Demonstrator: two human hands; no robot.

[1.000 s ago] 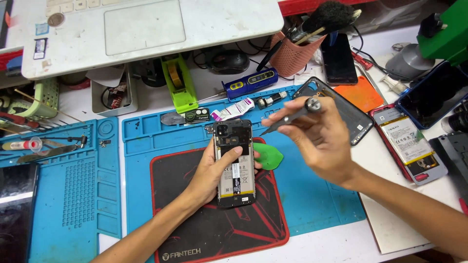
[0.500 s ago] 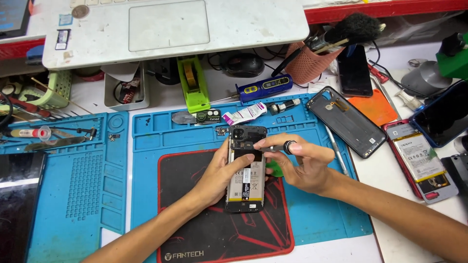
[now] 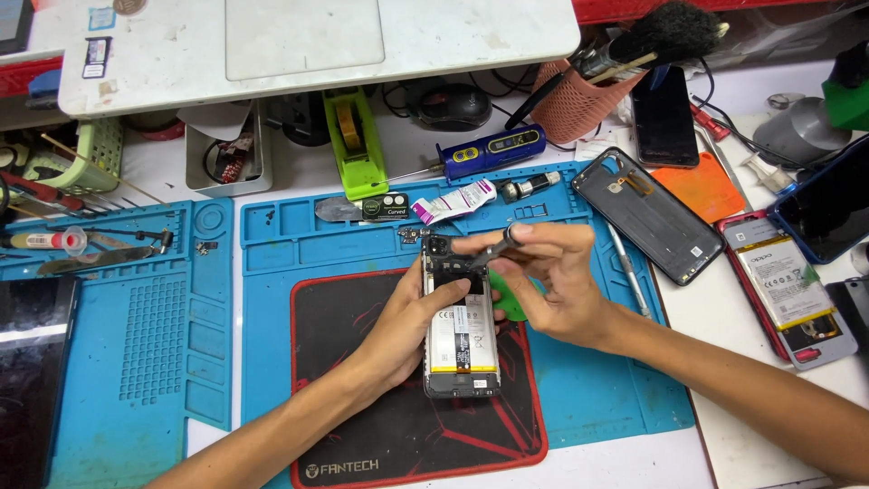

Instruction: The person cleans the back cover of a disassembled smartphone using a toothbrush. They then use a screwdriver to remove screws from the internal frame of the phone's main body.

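Left hand [image 3: 412, 317] is gripping the opened phone [image 3: 460, 319], long axis pointing away; right hand [image 3: 552, 285] is pinching a screwdriver [image 3: 493, 251] at its top end.

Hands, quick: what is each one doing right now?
Left hand: closed around the opened phone, holding it over the black mat.
Right hand: fingers pinched on a slim metal screwdriver at the phone's top.

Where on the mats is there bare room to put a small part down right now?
Free: the blue mat right of the black pad, below the right hand; and the black pad's lower left, beside the opened phone. Crowded: the mat's top edge, with tube and soldering tool.
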